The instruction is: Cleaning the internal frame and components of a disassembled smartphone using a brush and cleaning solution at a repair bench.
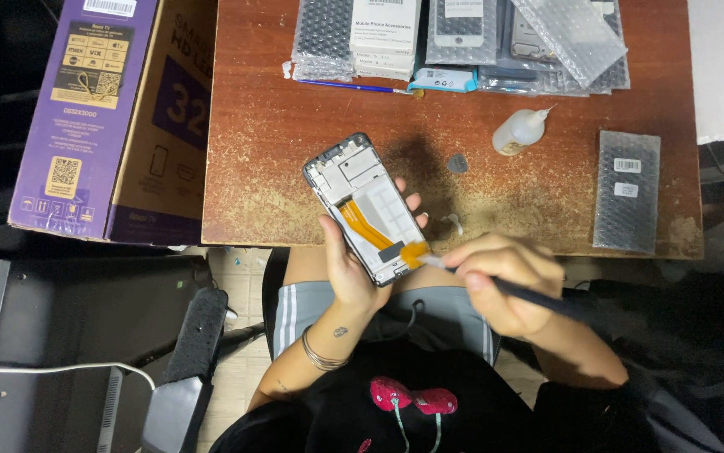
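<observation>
A small squeeze bottle (519,132) lies on the brown table (269,168). At three o'clock sits a bubble-wrapped pack (627,191). At twelve o'clock more wrapped packs (462,38) and a blue pen (353,85) lie. A big purple box (102,117) leans at nine o'clock.

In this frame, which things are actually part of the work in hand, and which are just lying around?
In use:
- opened phone, back up, held in the left hand
- thin dark tool in the right hand, tip at the orange ribbon cable

Lying about:
- small glue bottle
- bubble-wrapped parts
- blue pen
- purple cardboard box
- wooden table
</observation>
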